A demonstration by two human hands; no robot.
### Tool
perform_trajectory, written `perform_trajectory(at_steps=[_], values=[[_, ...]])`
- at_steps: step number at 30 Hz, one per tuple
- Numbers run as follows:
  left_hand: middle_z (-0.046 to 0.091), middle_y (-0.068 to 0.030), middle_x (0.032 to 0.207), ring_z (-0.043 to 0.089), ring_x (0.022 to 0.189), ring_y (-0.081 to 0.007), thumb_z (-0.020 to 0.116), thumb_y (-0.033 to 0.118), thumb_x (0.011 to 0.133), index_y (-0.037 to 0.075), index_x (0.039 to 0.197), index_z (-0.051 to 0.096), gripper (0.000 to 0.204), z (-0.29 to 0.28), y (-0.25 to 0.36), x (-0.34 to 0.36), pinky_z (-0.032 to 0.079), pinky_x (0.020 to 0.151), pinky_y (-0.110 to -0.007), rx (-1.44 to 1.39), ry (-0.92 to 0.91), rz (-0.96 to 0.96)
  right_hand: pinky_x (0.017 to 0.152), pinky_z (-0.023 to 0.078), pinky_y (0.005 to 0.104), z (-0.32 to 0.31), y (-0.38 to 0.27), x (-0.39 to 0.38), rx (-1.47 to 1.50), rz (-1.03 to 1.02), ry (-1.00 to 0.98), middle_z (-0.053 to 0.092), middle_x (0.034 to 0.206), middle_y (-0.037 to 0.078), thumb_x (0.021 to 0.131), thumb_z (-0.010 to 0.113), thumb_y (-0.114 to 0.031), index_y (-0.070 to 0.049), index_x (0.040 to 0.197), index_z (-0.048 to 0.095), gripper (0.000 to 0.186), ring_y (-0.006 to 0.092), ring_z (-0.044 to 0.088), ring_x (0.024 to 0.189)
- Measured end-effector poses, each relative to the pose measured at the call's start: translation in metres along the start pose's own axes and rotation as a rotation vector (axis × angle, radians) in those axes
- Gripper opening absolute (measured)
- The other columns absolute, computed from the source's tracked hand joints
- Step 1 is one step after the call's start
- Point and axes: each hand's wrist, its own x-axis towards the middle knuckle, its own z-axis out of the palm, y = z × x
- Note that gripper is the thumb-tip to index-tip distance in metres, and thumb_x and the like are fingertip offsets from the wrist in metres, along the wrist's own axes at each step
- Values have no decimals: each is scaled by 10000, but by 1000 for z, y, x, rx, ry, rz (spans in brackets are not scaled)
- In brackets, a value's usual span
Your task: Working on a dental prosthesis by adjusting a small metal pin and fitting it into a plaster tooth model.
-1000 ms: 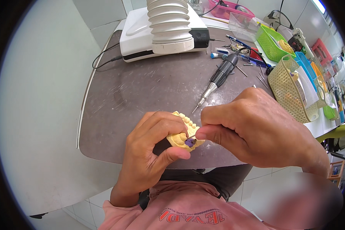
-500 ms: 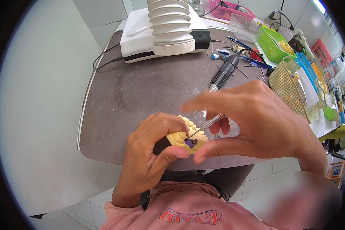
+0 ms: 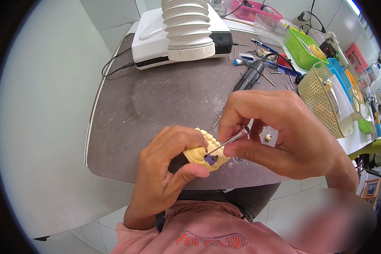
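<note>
My left hand (image 3: 164,155) is wrapped round a yellow plaster dental model (image 3: 194,157), its fingers over the far side and its thumb along the near edge. A purple patch (image 3: 210,160) with a dark spot shows in a row of teeth. My right hand (image 3: 279,131) pinches a thin silver screwdriver (image 3: 233,138) between thumb and fingers. The screwdriver tilts down to the left, and its tip meets the model at the purple patch. Beside the right hand, a small tooth-coloured crown (image 3: 268,137) lies on the table.
A black handpiece (image 3: 250,76) with a cable lies beyond my right hand, among scattered burs. At the back stands a white machine (image 3: 152,36) under a ribbed hose (image 3: 187,27). Along the right side are a beige basket (image 3: 321,101) and a green basket (image 3: 300,46).
My right hand's raised, spread fingers have come down and closed around the screwdriver's handle. The small crown has come into sight. The left hand and dental model have hardly moved.
</note>
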Motion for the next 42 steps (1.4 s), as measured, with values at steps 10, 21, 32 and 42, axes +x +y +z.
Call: perform_trajectory(at_steps=[10, 21, 32, 42], values=[[702, -74, 982, 633, 895, -280, 706, 538, 874, 36, 975, 659, 514, 1, 1, -1, 461, 846, -363, 3, 21, 4, 529, 451, 239, -5, -8, -2, -296, 182, -110, 643, 815, 36, 897, 790, -192, -35, 962, 672, 207, 160, 607, 591], [700, -71, 980, 624, 888, -275, 702, 534, 884, 38, 981, 659, 507, 1, -1, 0, 455, 844, -360, 7, 23, 25, 527, 480, 269, -11, -22, 2, -283, 384, -181, 657, 840, 42, 875, 799, -141, -25, 947, 671, 186, 118, 618, 680], [702, -76, 990, 618, 881, -277, 703, 544, 877, 38, 979, 661, 518, 2, -1, 0, 452, 834, -360, -8, 20, 23, 526, 456, 234, -7, -23, -1, -43, 334, -2, 622, 795, 36, 905, 770, -152, -15, 939, 670, 173, 123, 602, 618], [700, -77, 1000, 616, 890, -278, 712, 530, 878, 35, 972, 658, 506, 2, -2, 1, 455, 836, -361, -7, 6, 34, 514, 445, 238, 0, -2, -7, -77, -50, 111, 634, 804, 34, 902, 770, -160, -27, 917, 675, 164, 116, 607, 626]])
